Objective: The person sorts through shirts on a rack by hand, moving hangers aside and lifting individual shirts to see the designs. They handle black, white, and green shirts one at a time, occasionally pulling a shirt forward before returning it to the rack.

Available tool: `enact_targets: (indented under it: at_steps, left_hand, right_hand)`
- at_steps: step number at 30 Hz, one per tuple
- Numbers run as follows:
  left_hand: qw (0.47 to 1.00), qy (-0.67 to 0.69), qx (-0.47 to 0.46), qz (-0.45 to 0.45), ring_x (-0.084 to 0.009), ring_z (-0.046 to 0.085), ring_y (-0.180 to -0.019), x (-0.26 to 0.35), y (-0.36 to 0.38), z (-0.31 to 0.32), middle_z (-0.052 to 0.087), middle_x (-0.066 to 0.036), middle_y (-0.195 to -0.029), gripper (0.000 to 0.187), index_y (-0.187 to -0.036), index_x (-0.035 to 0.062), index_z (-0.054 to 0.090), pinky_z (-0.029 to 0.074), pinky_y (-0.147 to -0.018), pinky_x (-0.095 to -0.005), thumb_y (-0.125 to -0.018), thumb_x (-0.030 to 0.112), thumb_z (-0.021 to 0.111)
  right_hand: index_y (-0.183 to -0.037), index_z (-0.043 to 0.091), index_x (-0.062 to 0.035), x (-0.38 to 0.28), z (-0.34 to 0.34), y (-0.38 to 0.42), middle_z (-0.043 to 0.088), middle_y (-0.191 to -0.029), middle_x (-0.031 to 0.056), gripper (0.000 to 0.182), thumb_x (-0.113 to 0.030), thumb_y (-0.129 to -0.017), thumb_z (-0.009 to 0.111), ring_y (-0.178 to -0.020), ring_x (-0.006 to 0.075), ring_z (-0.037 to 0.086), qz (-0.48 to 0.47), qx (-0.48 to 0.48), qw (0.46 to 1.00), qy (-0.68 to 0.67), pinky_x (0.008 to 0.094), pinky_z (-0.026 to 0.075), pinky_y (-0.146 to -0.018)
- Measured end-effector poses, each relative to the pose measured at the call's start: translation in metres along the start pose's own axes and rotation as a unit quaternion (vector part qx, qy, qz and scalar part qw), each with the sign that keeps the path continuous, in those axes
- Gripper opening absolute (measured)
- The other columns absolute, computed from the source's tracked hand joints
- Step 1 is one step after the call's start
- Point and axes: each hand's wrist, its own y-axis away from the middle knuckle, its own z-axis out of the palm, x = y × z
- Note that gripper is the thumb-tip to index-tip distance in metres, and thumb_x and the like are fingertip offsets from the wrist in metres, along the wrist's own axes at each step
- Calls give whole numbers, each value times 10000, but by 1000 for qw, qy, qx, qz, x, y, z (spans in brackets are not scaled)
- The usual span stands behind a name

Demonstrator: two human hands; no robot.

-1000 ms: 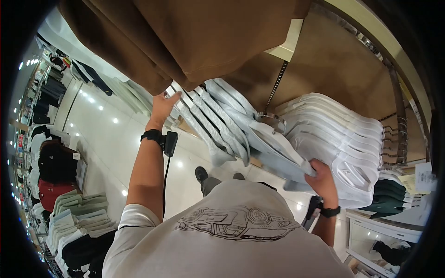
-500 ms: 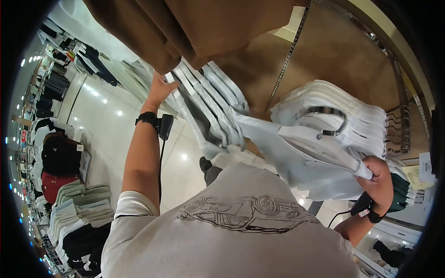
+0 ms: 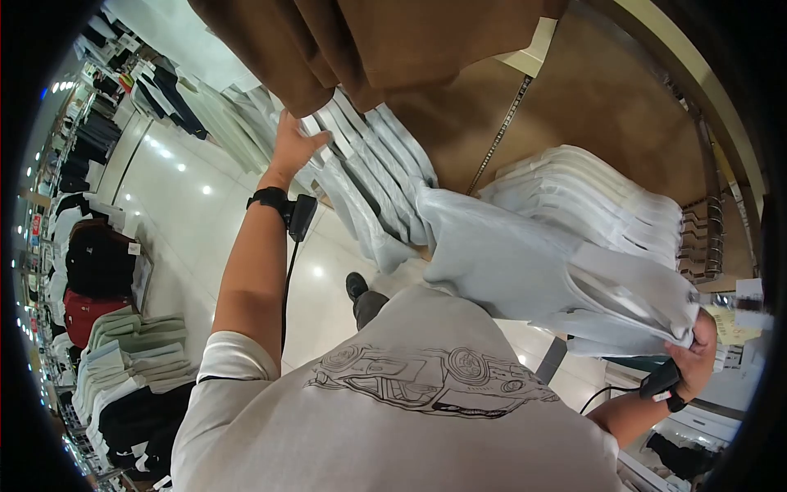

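Against the row of hanging white shirts (image 3: 373, 156) at upper left, my left hand (image 3: 293, 148) rests with its thumb spread away from the fingers. Its fingertips are partly hidden by the garments. A pale white shirt (image 3: 508, 246) stretches across the middle of the view towards my right side. My right hand (image 3: 697, 353) is closed on the end of this shirt, fingers wrapped round the cloth. The shirt's other end lies beside the hanging row.
Brown garments (image 3: 410, 41) hang overhead. Behind the held shirt, more white shirts (image 3: 590, 193) hang on metal hangers (image 3: 701, 234) from a rail. Folded and hanging clothes (image 3: 131, 361) line the left, across a glossy tiled floor (image 3: 188, 213). A brown panel (image 3: 607, 98) stands behind.
My right hand has moved outwards to the right and slightly down, drawing the white shirt further across. The hanger hook seen over it earlier no longer shows. My left hand stays at the hanging shirts.
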Motion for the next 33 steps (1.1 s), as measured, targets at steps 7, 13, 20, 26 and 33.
enact_targets:
  at_steps: [7, 13, 20, 26, 33]
  left_hand:
    - [999, -18, 8, 35, -391, 488, -1306, -5, 0, -1, 547, -198, -1358, 794, -1401, 100, 538, 412, -1110, -440, -678, 150, 861]
    - [1000, -27, 4, 12, -397, 470, -1322, -4, 1, -2, 531, -210, -1368, 787, -1408, 105, 532, 399, -1124, -447, -687, 124, 848]
    - [997, -54, -17, 54, -420, 477, -1315, -4, -2, -6, 538, -222, -1355, 816, -1407, 96, 527, 400, -1124, -449, -654, 110, 841]
    - [997, -46, -47, 36, -403, 466, -1326, 14, -2, -8, 525, -210, -1387, 819, -1415, 76, 515, 388, -1140, -431, -665, 117, 841]
    - [1000, 3, -5, 27, -366, 505, -1300, 35, -1, -7, 542, -191, -1373, 780, -1377, 35, 525, 392, -1120, -415, -667, 102, 842]
  right_hand:
    - [-1286, 621, -4, 113, -74, 108, 663, -1232, 171, 647, -285, -747, 840, -1146, 315, 639, 49, 219, 969, 103, 400, 470, -1048]
    - [-1222, 652, 28, 17, 14, -8, 648, -1200, 71, 592, -118, -689, 864, -1133, 214, 592, 53, 154, 972, -168, 336, 428, -1036]
    - [-1082, 683, 11, -49, 136, -129, 668, -1032, 95, 372, -45, -750, 839, -983, 219, 618, -3, -75, 997, -29, 316, 476, -907]
    - [-1104, 655, -5, -70, 277, -194, 687, -976, 194, 361, -207, -820, 752, -895, 347, 663, -79, -153, 980, -100, 401, 521, -835]
    - [-1099, 631, -22, -111, 386, -260, 690, -1045, 223, 349, -212, -826, 737, -1004, 415, 660, -83, -93, 987, -102, 469, 521, -859]
